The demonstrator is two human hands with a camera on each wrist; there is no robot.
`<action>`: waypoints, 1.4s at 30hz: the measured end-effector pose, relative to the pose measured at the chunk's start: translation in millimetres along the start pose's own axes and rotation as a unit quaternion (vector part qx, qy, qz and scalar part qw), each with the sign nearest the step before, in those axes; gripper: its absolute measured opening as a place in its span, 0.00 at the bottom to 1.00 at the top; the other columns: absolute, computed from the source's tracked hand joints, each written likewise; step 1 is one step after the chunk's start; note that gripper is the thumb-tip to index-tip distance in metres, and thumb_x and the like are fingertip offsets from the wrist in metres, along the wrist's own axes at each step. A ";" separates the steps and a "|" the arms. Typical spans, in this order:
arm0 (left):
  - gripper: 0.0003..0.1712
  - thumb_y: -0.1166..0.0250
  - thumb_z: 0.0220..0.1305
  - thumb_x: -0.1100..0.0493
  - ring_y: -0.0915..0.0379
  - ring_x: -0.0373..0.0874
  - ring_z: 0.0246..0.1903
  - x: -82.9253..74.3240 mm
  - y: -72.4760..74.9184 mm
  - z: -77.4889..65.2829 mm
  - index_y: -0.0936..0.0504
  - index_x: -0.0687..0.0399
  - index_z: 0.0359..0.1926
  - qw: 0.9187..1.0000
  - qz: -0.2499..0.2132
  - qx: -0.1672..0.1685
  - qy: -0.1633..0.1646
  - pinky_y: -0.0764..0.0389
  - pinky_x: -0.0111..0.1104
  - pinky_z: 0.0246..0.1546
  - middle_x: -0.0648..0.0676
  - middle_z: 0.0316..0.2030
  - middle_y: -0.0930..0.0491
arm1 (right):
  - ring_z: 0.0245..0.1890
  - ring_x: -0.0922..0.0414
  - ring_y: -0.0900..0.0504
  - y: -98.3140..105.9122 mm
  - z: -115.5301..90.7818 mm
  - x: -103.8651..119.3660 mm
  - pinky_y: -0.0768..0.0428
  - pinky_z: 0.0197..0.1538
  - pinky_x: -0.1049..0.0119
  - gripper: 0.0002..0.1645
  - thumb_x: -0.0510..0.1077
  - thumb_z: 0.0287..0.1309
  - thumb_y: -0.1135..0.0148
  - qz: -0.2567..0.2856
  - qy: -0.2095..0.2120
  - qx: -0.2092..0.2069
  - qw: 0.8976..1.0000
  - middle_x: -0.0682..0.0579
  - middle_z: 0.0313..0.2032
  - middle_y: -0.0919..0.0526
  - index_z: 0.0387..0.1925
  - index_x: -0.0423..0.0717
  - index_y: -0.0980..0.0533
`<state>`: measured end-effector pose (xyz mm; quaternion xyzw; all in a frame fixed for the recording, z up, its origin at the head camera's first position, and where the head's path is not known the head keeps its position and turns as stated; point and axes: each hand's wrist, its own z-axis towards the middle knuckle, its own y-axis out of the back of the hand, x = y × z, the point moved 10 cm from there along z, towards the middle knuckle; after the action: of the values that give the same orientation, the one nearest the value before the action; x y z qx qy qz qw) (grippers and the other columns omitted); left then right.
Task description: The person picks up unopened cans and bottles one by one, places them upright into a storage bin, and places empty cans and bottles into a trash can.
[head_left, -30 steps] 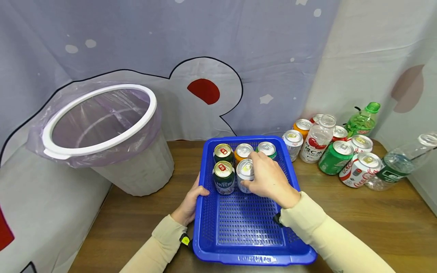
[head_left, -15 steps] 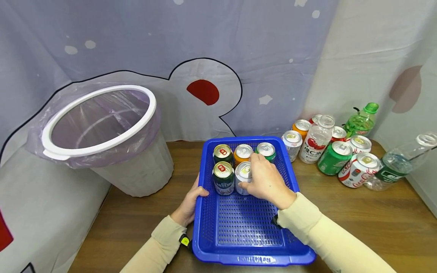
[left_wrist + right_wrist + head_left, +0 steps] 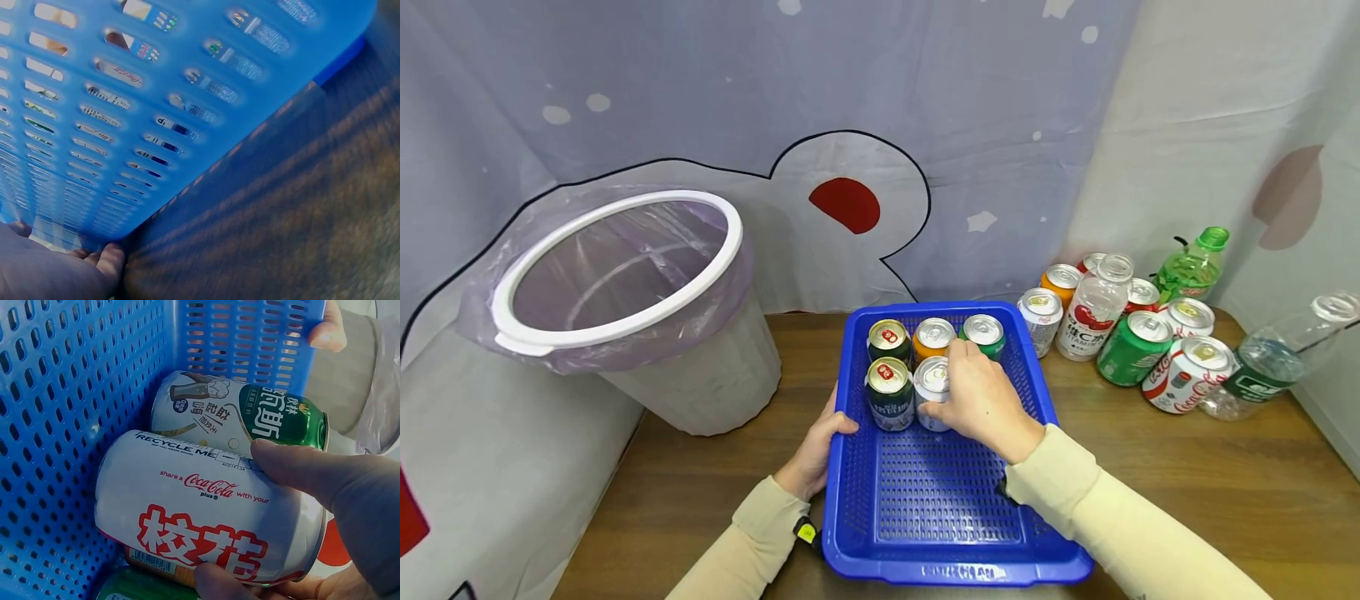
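A blue perforated plastic basket (image 3: 951, 500) sits on the wooden table. My left hand (image 3: 816, 442) grips its left rim, the thumb over the edge and fingers outside; the left wrist view shows those fingers (image 3: 111, 261) against the outer wall. In the basket, my right hand (image 3: 985, 404) holds a white Coca-Cola can (image 3: 206, 494) upright, thumb on one side and fingers on the other. Directly left of it stands a dark green and white can (image 3: 889, 408) with a red tab. Behind them are another dark green can (image 3: 889, 336), an orange can (image 3: 934, 335) and a green can (image 3: 984, 332).
A grey bin (image 3: 722, 375) with a white ring and purple bag stands left. Right of the basket are several cans, including a Coca-Cola can (image 3: 1187, 375), and bottles, including a clear one with a red label (image 3: 1092, 317). A patterned cloth (image 3: 850, 75) hangs behind.
My right hand has shifted the white Coca-Cola can slightly left, closer to the front dark green can. My left hand keeps its hold on the basket rim.
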<state>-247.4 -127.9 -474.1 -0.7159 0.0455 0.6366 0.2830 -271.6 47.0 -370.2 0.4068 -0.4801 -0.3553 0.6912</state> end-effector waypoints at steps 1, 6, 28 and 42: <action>0.58 0.55 0.52 0.65 0.51 0.55 0.74 0.0 0.0 -0.1 0.66 0.32 0.83 1.000 -0.001 0.000 0.000 0.42 0.50 0.72 0.52 0.81 0.57 | 0.40 0.38 0.15 0.2 0.1 0.2 0.17 0.46 0.42 0.50 0.58 0.35 0.13 -0.002 0.002 -0.002 1.000 0.37 0.41 0.19 0.51 0.31 0.29; 0.59 0.55 0.52 0.65 0.52 0.56 0.74 0.3 0.4 0.3 0.67 0.31 0.83 1.000 0.001 0.005 0.001 0.41 0.50 0.72 0.52 0.82 0.58 | 0.39 0.38 0.15 1.0 -0.4 -0.7 0.17 0.45 0.42 0.50 0.60 0.35 0.14 -0.002 0.003 0.002 1.000 0.38 0.41 0.18 0.50 0.33 0.29; 0.59 0.54 0.53 0.64 0.52 0.56 0.74 0.7 1.7 -1.4 0.68 0.31 0.83 1.000 0.010 0.008 0.006 0.41 0.51 0.72 0.53 0.82 0.60 | 0.49 0.41 0.16 25.3 -12.8 0.3 0.20 0.52 0.43 0.46 0.58 0.43 0.18 0.003 0.007 0.030 1.000 0.39 0.51 0.16 0.58 0.36 0.25; 0.59 0.53 0.52 0.64 0.53 0.56 0.75 1.3 1.1 0.4 0.67 0.31 0.83 1.000 0.009 0.011 0.002 0.42 0.49 0.72 0.53 0.82 0.60 | 0.50 0.41 0.16 82.0 -27.6 -30.3 0.21 0.50 0.40 0.40 0.64 0.55 0.28 0.021 -0.031 0.008 0.999 0.41 0.51 0.15 0.60 0.42 0.25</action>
<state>-248.0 -128.3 -475.6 -0.7137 0.0601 0.6371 0.2850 -245.7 114.0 -313.2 0.3906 -0.5126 -0.3493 0.6802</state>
